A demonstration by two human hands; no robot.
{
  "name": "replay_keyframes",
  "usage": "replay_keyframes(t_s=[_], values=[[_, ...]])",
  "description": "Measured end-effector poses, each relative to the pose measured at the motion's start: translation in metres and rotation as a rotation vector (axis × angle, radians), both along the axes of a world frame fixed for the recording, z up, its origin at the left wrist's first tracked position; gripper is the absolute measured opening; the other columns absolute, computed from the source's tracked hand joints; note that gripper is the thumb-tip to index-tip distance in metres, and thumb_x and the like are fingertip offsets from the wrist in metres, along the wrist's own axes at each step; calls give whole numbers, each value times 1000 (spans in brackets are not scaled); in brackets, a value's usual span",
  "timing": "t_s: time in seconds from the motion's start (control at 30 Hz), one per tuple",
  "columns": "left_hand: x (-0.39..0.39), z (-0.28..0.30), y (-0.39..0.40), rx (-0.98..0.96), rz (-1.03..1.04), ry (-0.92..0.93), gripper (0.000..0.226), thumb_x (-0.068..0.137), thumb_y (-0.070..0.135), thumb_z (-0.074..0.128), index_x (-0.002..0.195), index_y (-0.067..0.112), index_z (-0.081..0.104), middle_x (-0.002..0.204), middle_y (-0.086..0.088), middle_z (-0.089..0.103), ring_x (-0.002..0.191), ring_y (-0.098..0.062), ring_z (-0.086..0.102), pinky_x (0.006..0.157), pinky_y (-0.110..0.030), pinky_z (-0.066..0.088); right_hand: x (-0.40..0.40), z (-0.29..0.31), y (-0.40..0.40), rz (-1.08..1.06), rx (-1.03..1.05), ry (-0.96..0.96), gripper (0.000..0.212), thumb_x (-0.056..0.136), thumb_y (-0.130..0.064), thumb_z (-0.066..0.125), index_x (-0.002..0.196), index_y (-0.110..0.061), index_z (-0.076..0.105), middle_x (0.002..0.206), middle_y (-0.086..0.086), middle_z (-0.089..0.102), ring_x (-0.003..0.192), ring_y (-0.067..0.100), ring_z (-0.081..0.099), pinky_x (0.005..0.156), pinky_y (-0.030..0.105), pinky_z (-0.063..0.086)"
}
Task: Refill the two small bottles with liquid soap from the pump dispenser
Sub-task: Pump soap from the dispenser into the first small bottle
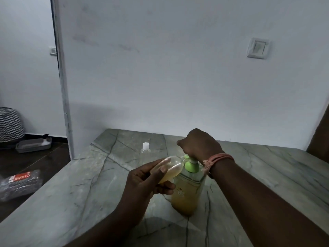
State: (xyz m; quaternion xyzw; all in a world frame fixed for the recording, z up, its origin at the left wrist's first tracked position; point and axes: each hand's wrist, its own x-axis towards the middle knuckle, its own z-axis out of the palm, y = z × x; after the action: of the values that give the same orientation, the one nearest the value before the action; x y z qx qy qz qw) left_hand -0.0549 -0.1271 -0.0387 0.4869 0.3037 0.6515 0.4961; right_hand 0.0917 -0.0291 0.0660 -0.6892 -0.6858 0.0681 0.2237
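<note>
Left grip (142, 177) tilts small bottle (169, 166) at pump dispenser (187, 191) nozzle.

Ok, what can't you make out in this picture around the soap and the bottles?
- Head view: the pump top is hidden under the right hand.
- The mouth of the small bottle in the left hand meets the spout behind that hand; soap flow can't be seen.
- The capped bottle behind is clear and dim; its fill level is unreadable.

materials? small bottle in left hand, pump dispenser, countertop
Small bottle: clear thin plastic, glossy; yellowish soap shows through.
Pump dispenser: transparent plastic body, opaque green plastic pump head.
Countertop: grey-green veined stone, probably marble or a look-alike slab; smooth, faint sheen.
</note>
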Motion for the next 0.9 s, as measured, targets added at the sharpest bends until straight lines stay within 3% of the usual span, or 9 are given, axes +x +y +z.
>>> replay_keyframes(t_s=[0.2, 0.4, 0.53, 0.67, 0.9], values=[[1, 4, -3, 5, -3, -4, 33, 84, 18, 65, 116, 18, 75, 103, -17, 78, 69, -30, 72, 61, -34, 60, -2, 17, -6, 17, 60, -209, 26, 84, -39, 59, 68, -19, 54, 72, -2, 58, 75, 23, 61, 64, 29, 43], [-2, -1, 0, 1, -13, -13, 34, 84, 18, 66, 117, 15, 75, 103, -18, 77, 70, -31, 72, 61, -35, 60, -2, 1, -3, 26, 51, -53, 33, 87, -41, 58, 64, -18, 52, 67, 2, 56, 75, 26, 61, 68, 31, 46], [-1, 1, -1, 2, -24, -3, 33, 83, 21, 67, 115, 18, 76, 103, -17, 78, 70, -30, 73, 61, -34, 60, -3, 6, -3, 19, 30, -126, 27, 86, -36, 60, 66, -18, 55, 71, 1, 60, 71, 23, 60, 65, 30, 46], [0, 1, -2, 5, -30, 0, 38, 84, 20, 65, 121, 14, 72, 106, -14, 78, 71, -28, 73, 62, -34, 60, -6, 15, -5, 60, 106, -276, 33, 88, -44, 58, 68, -21, 48, 72, -2, 53, 76, 24, 57, 67, 31, 44], [-1, -2, 3, 11, -33, 7, 35, 85, 21, 66, 118, 17, 74, 104, -16, 77, 72, -29, 73, 61, -33, 60, 0, 0, 3, 47, 52, -51, 34, 85, -37, 60, 61, -14, 52, 63, 3, 56, 64, 24, 57, 61, 30, 44]])
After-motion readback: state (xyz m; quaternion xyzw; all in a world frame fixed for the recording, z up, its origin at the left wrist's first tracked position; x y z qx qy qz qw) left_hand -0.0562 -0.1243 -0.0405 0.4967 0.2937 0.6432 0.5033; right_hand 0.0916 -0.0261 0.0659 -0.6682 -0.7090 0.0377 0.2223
